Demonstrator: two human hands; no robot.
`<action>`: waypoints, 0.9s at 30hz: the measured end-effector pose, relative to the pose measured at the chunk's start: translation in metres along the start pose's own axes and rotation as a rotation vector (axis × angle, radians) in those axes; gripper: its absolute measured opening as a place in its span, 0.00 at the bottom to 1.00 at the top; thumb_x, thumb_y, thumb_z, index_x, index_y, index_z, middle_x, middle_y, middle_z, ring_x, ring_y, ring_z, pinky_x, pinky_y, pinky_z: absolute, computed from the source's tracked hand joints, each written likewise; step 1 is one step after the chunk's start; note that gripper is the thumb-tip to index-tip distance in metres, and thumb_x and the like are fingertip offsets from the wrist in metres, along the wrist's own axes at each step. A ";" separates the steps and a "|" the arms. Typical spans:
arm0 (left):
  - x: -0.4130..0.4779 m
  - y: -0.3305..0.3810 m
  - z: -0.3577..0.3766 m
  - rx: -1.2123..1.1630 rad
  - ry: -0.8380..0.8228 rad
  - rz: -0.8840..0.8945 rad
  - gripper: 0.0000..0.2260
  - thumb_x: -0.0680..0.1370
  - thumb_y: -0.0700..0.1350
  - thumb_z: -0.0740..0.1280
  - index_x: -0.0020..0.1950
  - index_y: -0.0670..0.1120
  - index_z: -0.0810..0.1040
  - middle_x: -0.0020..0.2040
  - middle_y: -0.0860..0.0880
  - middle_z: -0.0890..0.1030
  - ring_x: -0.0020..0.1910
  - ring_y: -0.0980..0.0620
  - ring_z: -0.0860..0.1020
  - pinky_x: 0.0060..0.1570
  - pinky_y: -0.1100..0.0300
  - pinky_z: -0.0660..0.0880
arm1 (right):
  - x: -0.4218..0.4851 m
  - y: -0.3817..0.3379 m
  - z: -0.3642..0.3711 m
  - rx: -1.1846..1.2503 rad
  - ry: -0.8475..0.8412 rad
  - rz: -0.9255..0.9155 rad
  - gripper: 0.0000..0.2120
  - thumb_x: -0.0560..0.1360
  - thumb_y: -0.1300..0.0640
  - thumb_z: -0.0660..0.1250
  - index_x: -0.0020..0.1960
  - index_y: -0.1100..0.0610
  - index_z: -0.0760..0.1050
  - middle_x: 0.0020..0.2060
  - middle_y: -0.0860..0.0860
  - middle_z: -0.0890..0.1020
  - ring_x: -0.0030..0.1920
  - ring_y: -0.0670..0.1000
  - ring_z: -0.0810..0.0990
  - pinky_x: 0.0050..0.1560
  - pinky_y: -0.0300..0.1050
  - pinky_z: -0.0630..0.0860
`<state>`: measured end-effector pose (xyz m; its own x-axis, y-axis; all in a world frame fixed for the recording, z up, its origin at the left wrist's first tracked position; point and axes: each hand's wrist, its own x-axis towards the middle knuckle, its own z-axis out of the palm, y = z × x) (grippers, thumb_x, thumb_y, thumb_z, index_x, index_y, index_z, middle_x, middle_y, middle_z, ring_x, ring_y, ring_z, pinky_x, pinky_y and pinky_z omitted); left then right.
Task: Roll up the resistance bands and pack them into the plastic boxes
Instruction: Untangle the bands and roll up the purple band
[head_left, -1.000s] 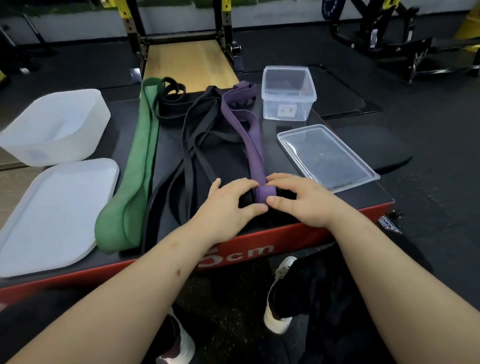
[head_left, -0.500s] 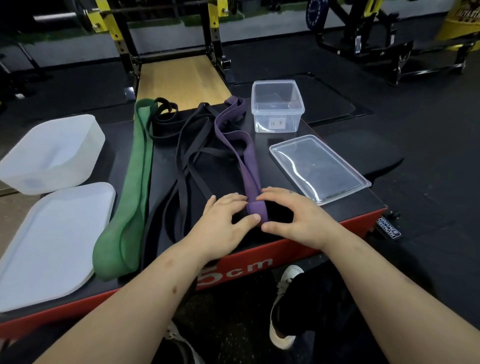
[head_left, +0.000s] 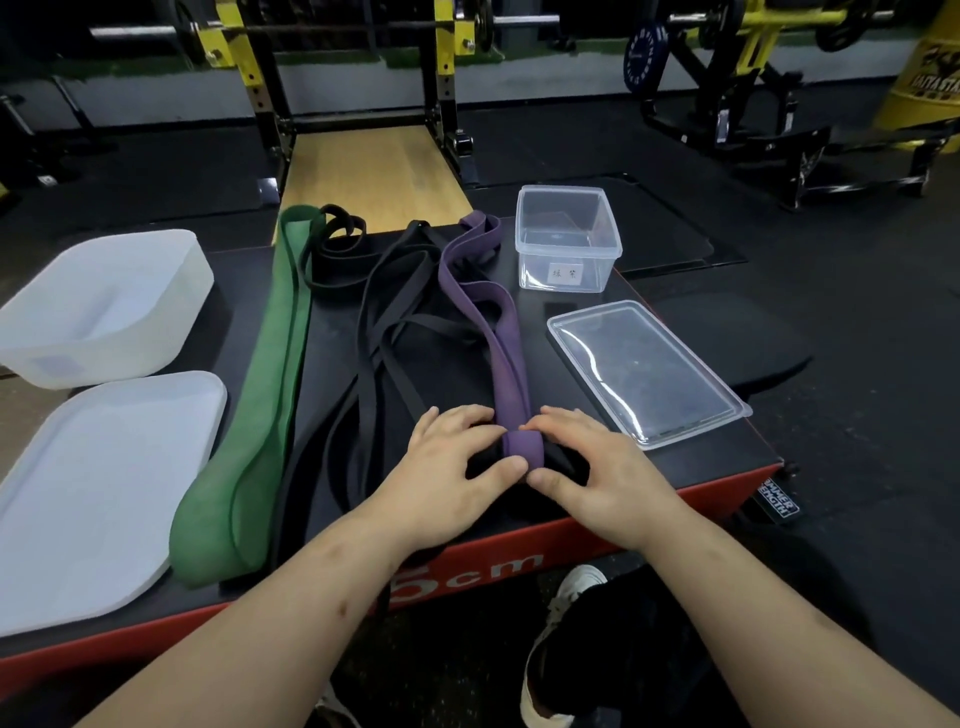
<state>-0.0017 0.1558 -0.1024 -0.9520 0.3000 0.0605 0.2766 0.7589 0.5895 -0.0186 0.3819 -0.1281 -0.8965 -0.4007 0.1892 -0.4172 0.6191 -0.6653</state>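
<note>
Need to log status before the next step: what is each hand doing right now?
Left hand: pinches the rolled end of the purple band.
Right hand: pinches the same roll from the other side.

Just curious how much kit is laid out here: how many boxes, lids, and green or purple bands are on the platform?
Boxes: 2 (clear box, white box)
Lids: 2 (clear lid, white lid)
Green band: 1
Purple band: 1
Total: 6. The black bands are too tangled to count, so they are left out.
</note>
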 end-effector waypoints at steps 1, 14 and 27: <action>0.000 0.000 0.000 0.008 -0.003 0.008 0.26 0.81 0.64 0.61 0.76 0.54 0.72 0.79 0.57 0.64 0.79 0.64 0.52 0.81 0.52 0.41 | 0.001 0.002 0.001 -0.010 -0.001 0.008 0.24 0.75 0.35 0.66 0.70 0.38 0.71 0.69 0.42 0.77 0.75 0.43 0.68 0.78 0.53 0.64; 0.000 -0.006 0.001 -0.133 0.025 0.029 0.25 0.77 0.60 0.72 0.72 0.58 0.74 0.76 0.63 0.68 0.75 0.74 0.54 0.80 0.54 0.40 | 0.000 -0.001 0.000 0.012 0.054 -0.060 0.25 0.76 0.38 0.65 0.70 0.45 0.77 0.65 0.26 0.70 0.75 0.34 0.64 0.73 0.32 0.60; 0.002 -0.005 0.003 -0.039 -0.008 0.022 0.25 0.80 0.63 0.63 0.76 0.56 0.71 0.76 0.63 0.68 0.75 0.73 0.54 0.80 0.52 0.38 | 0.000 0.000 -0.001 0.052 0.028 -0.057 0.25 0.78 0.38 0.65 0.73 0.43 0.73 0.70 0.38 0.73 0.74 0.40 0.68 0.74 0.49 0.69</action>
<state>-0.0045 0.1546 -0.1074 -0.9445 0.3216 0.0674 0.2923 0.7288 0.6192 -0.0190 0.3824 -0.1276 -0.8755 -0.4148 0.2478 -0.4601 0.5592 -0.6896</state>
